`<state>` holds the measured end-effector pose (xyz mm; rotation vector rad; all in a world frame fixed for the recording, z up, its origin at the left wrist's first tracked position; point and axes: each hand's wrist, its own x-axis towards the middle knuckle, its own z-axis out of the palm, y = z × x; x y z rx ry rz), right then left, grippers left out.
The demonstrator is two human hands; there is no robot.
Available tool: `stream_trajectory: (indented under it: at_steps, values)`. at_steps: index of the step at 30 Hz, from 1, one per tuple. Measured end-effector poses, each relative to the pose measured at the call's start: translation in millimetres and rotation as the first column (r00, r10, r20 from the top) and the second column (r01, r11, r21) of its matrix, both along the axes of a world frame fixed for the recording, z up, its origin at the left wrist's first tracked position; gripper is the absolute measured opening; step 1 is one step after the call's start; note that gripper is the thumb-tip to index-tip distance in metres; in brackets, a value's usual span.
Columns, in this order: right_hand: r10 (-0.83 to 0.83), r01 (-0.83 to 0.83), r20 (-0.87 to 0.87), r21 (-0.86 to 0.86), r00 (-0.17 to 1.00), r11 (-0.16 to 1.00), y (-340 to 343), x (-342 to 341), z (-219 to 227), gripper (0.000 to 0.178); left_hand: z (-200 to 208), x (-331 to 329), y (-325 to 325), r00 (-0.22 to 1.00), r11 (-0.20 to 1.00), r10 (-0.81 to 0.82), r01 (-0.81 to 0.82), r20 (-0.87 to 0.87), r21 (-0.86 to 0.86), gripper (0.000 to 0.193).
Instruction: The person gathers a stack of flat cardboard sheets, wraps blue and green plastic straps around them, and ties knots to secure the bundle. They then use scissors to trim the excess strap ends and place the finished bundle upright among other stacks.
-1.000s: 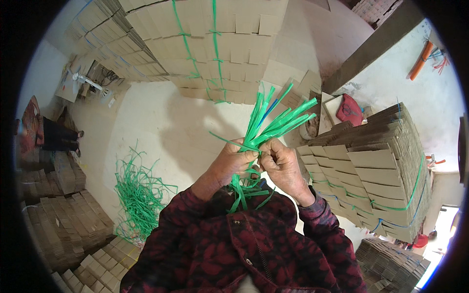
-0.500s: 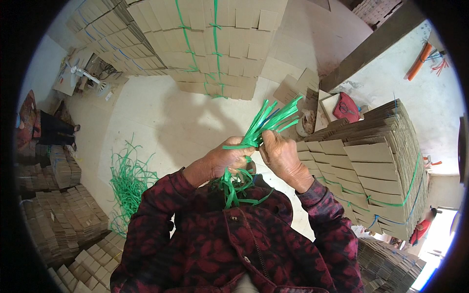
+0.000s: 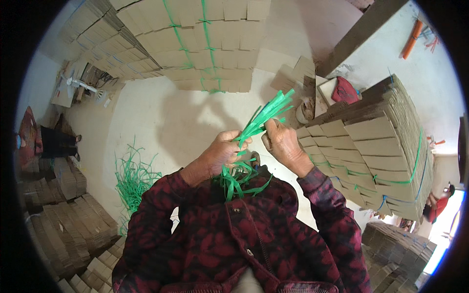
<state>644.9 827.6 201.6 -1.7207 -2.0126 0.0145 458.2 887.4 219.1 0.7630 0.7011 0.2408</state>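
In front of my chest, my left hand (image 3: 222, 155) is closed around the middle of a bundle of green plastic strips (image 3: 266, 115). The strips' upper ends fan out up and to the right, while looped lower ends (image 3: 237, 180) hang below the hand against my patterned jacket. My right hand (image 3: 284, 146) is at the bundle's right edge, its fingers curled in and thumb pressed close. What lies between those fingers is hidden.
A loose heap of green strips (image 3: 133, 178) lies on the floor to the left. Tied stacks of flat cardboard (image 3: 381, 151) stand at the right, and another stack (image 3: 215, 53) stands ahead. More cardboard (image 3: 73, 219) is at lower left. People are at the far left and far right.
My right hand has shifted slightly down from the upper strips to the bundle's edge. The bundle's top has tilted a little left. My left hand keeps its hold.
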Motion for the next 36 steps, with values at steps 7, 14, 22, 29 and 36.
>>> stream_trajectory:
  at_steps: [7, 14, 22, 29, 36]
  values:
    - [-0.064, 0.079, -0.165, 0.084, 0.984, 0.993, -6.8, -18.6, 3.0, 0.018, -6.7, -21.4, 15.5, 0.961, 0.981, -0.027, 0.079, 0.275, -0.179, 0.028]
    - [-0.123, 0.302, -0.691, 0.144, 0.712, 0.942, -19.1, -45.2, 28.5, 0.011, -2.2, 0.3, 13.5, 0.962, 0.991, -0.133, 0.127, 0.238, 0.043, 0.029]
    - [0.014, 0.189, -0.823, 0.146, 0.568, 0.971, -40.7, -52.8, 19.6, 0.009, -29.7, 36.5, 1.5, 0.958, 0.950, 0.076, 0.014, 0.276, -0.311, 0.018]
    - [-0.062, -0.136, -0.974, -0.033, -0.218, 0.990, -53.8, -52.8, 29.8, 0.014, -60.7, 24.1, 21.7, 0.782, 0.800, -0.204, 0.480, 0.589, -0.360, 0.019]
    - [0.041, -0.173, -0.961, -0.007, 0.275, 0.985, -97.8, -56.8, 64.5, 0.017, -8.3, 17.9, -4.7, 0.893, 0.865, -0.433, 0.450, 0.125, -0.221, 0.030]
